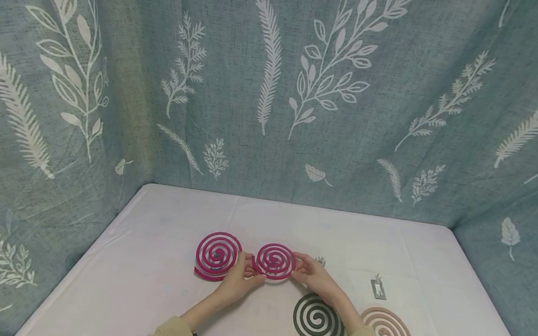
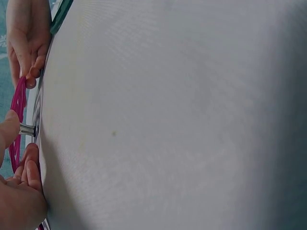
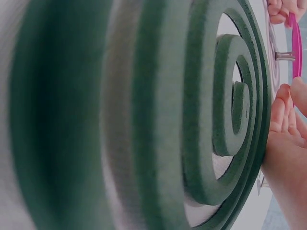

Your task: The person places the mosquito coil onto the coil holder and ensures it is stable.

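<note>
Both hands hold a magenta mosquito coil (image 1: 273,260) level above the white table. My left hand (image 1: 237,281) pinches its left edge, thumb above and fingers below. Its right edge is between the thumb and fingers of my right hand (image 1: 314,277). Under the middle of this coil, a small metal stand (image 3: 285,56) shows in both wrist views. A pale rim shows below the coil's front edge; what it belongs to is unclear. Left of my left hand lies a second magenta coil (image 1: 218,255), partly covered by its fingers.
A dark green coil (image 1: 316,318) lies below my right forearm, and a brown coil (image 1: 391,334) is partly behind the sleeve. A flat metal stand (image 1: 377,286) lies at the right; another small metal piece (image 1: 320,260) shows behind my right hand. Patterned curtains (image 1: 277,82) surround the table (image 1: 163,206).
</note>
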Motion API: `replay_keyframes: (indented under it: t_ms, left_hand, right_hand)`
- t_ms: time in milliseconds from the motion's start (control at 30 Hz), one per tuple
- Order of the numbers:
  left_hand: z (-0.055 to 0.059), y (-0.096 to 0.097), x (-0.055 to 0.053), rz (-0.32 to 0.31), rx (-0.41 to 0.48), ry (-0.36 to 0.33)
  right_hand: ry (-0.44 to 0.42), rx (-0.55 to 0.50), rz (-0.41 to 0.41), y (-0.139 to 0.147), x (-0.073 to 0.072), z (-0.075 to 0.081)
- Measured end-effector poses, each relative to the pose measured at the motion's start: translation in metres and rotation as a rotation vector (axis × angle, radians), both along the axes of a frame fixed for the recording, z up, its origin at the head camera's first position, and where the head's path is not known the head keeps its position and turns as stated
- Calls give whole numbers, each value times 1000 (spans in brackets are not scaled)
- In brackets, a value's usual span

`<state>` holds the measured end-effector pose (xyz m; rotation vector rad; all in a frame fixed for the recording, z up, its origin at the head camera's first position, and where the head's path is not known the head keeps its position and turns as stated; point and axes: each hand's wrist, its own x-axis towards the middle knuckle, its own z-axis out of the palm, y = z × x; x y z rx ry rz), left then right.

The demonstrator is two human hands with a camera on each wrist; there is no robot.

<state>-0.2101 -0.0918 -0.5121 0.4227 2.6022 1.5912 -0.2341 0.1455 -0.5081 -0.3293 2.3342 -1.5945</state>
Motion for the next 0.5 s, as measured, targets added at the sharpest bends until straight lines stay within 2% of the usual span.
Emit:
replay_keyframes:
  t_ms: [267,500]
  left_hand:
    - [0,0,0,8,-8,-6]
    - [-1,0,0,6,-9,4]
  right_hand:
    - [-55,11,-39,-3,-2,-1]
    - [-50,8,-50,-5,0,1]
